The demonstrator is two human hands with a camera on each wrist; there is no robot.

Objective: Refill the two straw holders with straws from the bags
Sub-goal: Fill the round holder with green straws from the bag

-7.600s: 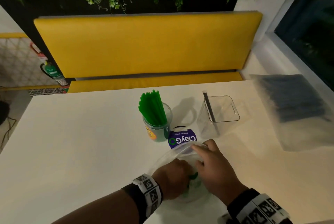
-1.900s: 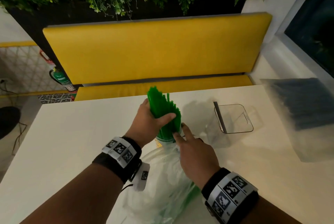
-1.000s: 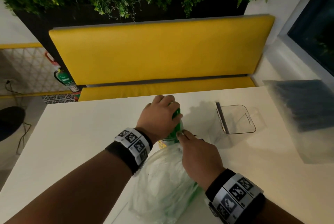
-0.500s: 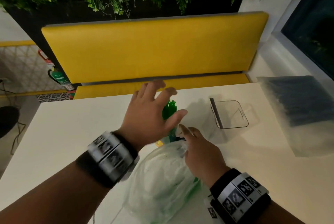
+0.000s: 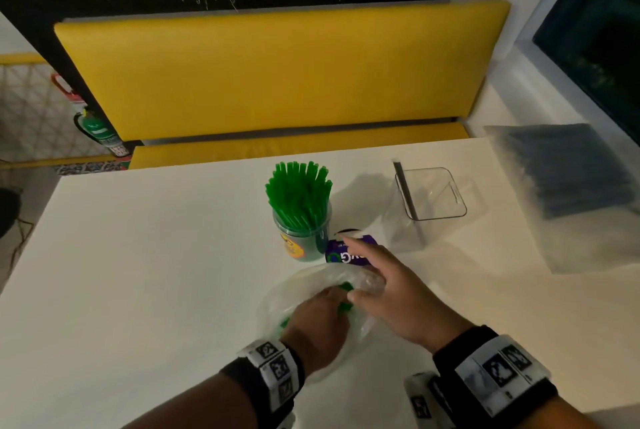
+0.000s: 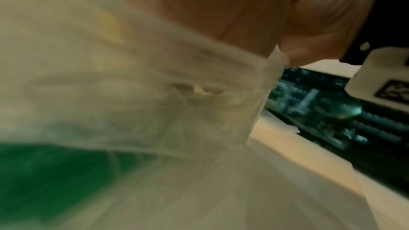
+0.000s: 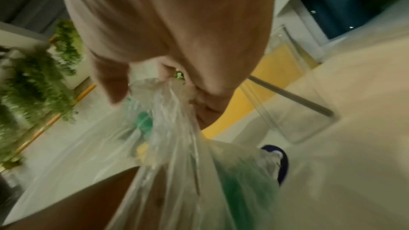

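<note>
A round clear holder [image 5: 302,244] stands mid-table, packed with upright green straws [image 5: 299,193]. To its right is a square clear holder [image 5: 401,233] with a single black straw [image 5: 406,195]. In front lies a crumpled clear plastic bag [image 5: 294,293] with loose green straws [image 5: 345,306] inside. My left hand [image 5: 320,319] reaches into the bag's mouth; its fingertips are hidden among the plastic and straws. My right hand [image 7: 159,76] pinches the bag's rim between thumb and fingers, with the index finger stretched out toward the round holder. The left wrist view is blurred plastic and green.
A flat bag of black straws [image 5: 571,183] lies at the table's right edge. A purple label [image 5: 346,254] lies between the round holder and the bag. A yellow bench [image 5: 277,75] runs behind the white table [image 5: 156,273].
My left hand has left the top of the round holder and dropped back into the plastic bag. The green straws in the holder now stand uncovered. My right hand stays at the bag's mouth.
</note>
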